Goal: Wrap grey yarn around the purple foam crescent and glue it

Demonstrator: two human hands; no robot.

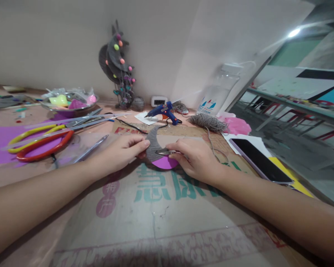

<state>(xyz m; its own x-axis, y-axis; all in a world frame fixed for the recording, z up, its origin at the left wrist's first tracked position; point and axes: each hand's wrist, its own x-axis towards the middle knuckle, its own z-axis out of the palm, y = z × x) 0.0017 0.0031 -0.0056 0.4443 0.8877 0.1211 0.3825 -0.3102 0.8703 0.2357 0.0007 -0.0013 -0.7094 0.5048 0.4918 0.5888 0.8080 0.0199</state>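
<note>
Near the middle of the head view is a crescent piece (153, 142), its upper part wrapped in grey yarn and its lower end bare purple (165, 162). My left hand (128, 148) pinches the left edge of the wrapped part between thumb and fingers. From the right, my right hand (193, 157) grips a small pointed metal tool (164, 151), whose tip lies against the grey yarn. Both hands are just above the printed cardboard (153, 218). The handle end of the tool is hidden in my right hand.
A blue glue gun (164, 110) and grey yarn ball (208, 123) lie behind the hands. Red and yellow scissors (46, 144), a pen (91, 148) and a bowl (69, 107) are left. A bottle (218, 91) and phone (260, 159) are right. A decorated moon (117, 59) stands behind.
</note>
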